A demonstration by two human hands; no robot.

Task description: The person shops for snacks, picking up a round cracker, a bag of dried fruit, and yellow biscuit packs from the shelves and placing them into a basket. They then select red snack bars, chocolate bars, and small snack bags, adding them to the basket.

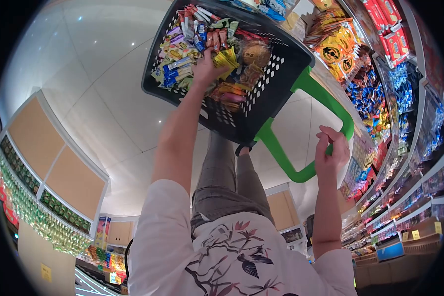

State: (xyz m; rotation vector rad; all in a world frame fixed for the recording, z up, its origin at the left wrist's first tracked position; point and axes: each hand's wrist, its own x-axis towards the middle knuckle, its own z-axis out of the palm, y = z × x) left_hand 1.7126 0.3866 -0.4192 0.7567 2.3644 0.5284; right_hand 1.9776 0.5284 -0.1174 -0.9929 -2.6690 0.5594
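Observation:
A black shopping basket (254, 111) with perforated sides and a green handle (325, 98) is in front of my legs. Many small wrapped snacks (180, 52) lie heaped in it, in blue, white, yellow, purple and red wrappers. My left hand (208, 69) reaches inside, its fingers closed at the edge of a yellow snack packet (227, 60). Beside that packet, at the basket's right, rests a clear pack with round brown contents (255, 53). My right hand (333, 150) is curled around the outer bar of the green handle.
Store shelves (424, 98) curve along the right, loaded with wrapped snacks. Orange snack bags (338, 52) and blue-wrapped sweets (367, 91) fill bins close to the basket. A display cabinet (59, 153) with green packaged goods stands at left. Pale tiled floor (103, 93) lies between.

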